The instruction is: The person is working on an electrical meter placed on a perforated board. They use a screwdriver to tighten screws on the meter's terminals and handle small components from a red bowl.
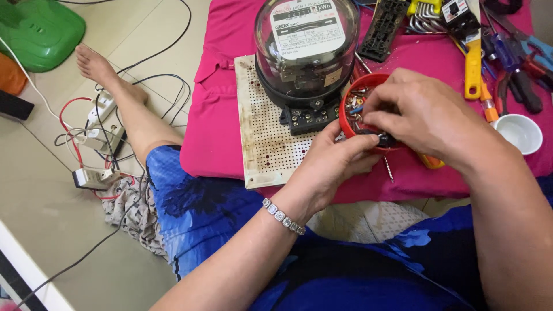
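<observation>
1. Your left hand [331, 164] sits at the near rim of the small round red plastic bowl [368, 86] of mixed screws and wire bits. Its fingers are curled nearly shut, thumb and forefinger pinching a small dark part [385, 138] at the bowl's near edge.
2. Your right hand [423, 115] arches over the bowl from the right, fingers bent down into the contents. You cannot tell from here whether they grip anything.
3. The bowl rests on the pink cloth [219, 132], touching the right edge of the cream perforated mounting board [262, 132]. The glass-domed electricity meter [305, 49] stands on that board, just left of the bowl.
4. Keep the left pinch steady and low over the bowl, so that a dropped piece would likely fall back in rather than into the cloth.
5. Sort with fingertips only; the bowl looks light and could tip.
6. Hand tools, among them a yellow-handled tool [473, 69], lie far right; a small white cup [520, 132] sits right of your hands.
</observation>
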